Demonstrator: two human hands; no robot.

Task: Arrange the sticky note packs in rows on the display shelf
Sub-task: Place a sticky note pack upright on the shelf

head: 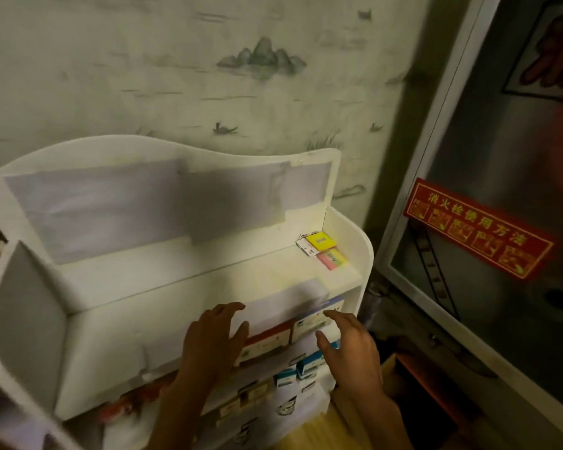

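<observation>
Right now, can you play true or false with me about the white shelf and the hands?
1. A yellow pack lies at the right end of the top shelf. True.
2. A pink pack lies right next to the yellow pack. True.
3. The left hand holds the yellow pack. False: it holds nothing and is down by the lower tier, far from the pack.
4. The right hand is a closed fist. False: its fingers are spread and open.
5. A red sign is stuck on the panel to the right of the shelf. True.
</observation>
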